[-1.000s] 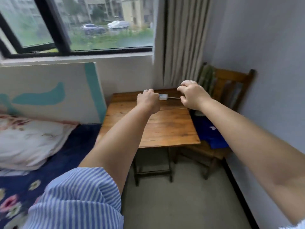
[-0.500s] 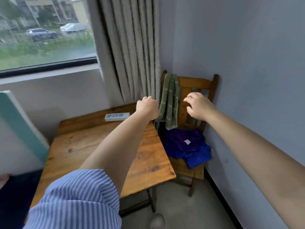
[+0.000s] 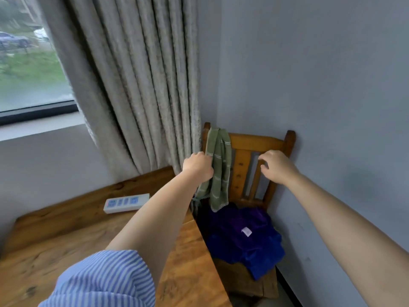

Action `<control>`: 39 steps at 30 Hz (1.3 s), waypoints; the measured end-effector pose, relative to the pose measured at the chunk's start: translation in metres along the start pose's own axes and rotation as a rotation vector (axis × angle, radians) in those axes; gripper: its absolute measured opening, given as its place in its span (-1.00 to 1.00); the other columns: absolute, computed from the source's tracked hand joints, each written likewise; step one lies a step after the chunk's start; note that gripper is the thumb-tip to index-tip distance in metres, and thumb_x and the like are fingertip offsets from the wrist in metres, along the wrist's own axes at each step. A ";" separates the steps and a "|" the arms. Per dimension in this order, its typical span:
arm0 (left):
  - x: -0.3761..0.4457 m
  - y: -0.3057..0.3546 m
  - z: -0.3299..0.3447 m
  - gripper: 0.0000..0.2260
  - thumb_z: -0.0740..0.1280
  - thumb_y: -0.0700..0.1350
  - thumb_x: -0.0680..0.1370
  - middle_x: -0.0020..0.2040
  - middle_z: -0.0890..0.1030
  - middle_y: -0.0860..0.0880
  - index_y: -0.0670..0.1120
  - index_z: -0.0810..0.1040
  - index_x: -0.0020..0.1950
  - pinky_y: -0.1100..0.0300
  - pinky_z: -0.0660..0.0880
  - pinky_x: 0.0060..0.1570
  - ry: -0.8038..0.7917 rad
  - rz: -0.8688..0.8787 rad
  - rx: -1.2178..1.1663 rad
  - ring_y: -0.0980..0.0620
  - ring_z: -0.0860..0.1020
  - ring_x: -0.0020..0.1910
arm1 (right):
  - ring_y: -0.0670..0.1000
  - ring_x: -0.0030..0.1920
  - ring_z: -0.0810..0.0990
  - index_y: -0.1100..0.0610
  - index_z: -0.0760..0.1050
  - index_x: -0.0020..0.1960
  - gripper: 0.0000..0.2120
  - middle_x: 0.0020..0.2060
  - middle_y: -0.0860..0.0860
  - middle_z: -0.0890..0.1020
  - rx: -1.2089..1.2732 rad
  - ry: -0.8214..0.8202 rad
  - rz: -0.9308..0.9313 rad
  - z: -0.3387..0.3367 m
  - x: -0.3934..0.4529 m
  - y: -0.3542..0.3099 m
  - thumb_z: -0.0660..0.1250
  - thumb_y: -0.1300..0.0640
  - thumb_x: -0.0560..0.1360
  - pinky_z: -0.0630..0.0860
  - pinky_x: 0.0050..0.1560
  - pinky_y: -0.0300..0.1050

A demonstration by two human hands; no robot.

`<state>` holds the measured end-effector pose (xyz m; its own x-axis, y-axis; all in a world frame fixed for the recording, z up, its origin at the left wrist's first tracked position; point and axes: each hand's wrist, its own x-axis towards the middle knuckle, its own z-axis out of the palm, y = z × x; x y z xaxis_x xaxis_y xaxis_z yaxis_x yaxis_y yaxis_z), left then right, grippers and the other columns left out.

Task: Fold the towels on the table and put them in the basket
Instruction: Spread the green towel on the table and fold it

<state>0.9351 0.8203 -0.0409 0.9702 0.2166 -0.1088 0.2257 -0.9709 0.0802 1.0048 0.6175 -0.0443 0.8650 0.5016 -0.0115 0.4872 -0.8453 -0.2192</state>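
A green striped towel [image 3: 218, 171] hangs over the left post of a wooden chair's back [image 3: 256, 140]. My left hand [image 3: 197, 166] is at the towel's left edge, fingers curled into the cloth. My right hand [image 3: 276, 167] hovers in front of the chair's slats with loosely bent fingers, holding nothing. A purple towel [image 3: 234, 222] and a blue towel [image 3: 259, 253] lie crumpled on the chair seat. The wooden table [image 3: 66, 240] stands left of the chair. No basket is in view.
A white power strip [image 3: 126, 202] lies near the table's far edge. A grey curtain [image 3: 137, 85] hangs behind the table and touches the chair's left side. The grey wall [image 3: 332, 107] is close on the right, and a window [image 3: 26, 69] is at the left.
The view has swung right, from the table to the chair. Both hands moved forward to the chair back, and my left hand has reached the green towel and taken hold of it.
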 end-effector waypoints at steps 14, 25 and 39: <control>0.176 -0.020 0.024 -0.69 0.12 0.04 0.61 0.07 0.58 -0.13 -0.15 0.49 0.12 0.12 0.42 -0.09 0.061 -0.301 -0.423 -0.12 0.54 0.06 | 0.13 0.20 0.47 0.16 0.47 0.26 -0.64 0.16 0.14 0.55 0.089 -0.010 -0.196 0.033 0.224 0.006 0.24 0.02 0.53 0.39 0.22 -0.03; 0.213 -0.023 0.028 -0.76 0.20 -0.07 0.59 0.02 0.61 -0.17 -0.20 0.58 0.00 0.16 0.42 -0.09 0.091 -0.386 -0.556 -0.13 0.54 0.04 | 0.20 0.05 0.55 0.34 0.59 0.02 -0.77 0.01 0.26 0.62 0.370 -0.081 -0.173 0.053 0.266 0.003 0.23 0.22 0.54 0.42 0.04 -0.04; 0.165 -0.016 -0.004 -0.83 0.17 -0.13 0.59 -0.20 0.49 -0.08 -0.12 0.50 -0.11 0.19 0.36 -0.24 0.231 -0.405 -0.627 -0.05 0.45 -0.18 | 0.19 0.02 0.52 0.33 0.55 -0.02 -0.80 -0.01 0.26 0.57 0.296 0.098 -0.154 0.025 0.228 0.018 0.18 0.26 0.54 0.18 -0.20 -0.21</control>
<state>1.0916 0.8720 -0.0559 0.7800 0.6241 -0.0452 0.5067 -0.5876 0.6309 1.2076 0.7212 -0.0751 0.7984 0.5870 0.1340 0.5695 -0.6641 -0.4845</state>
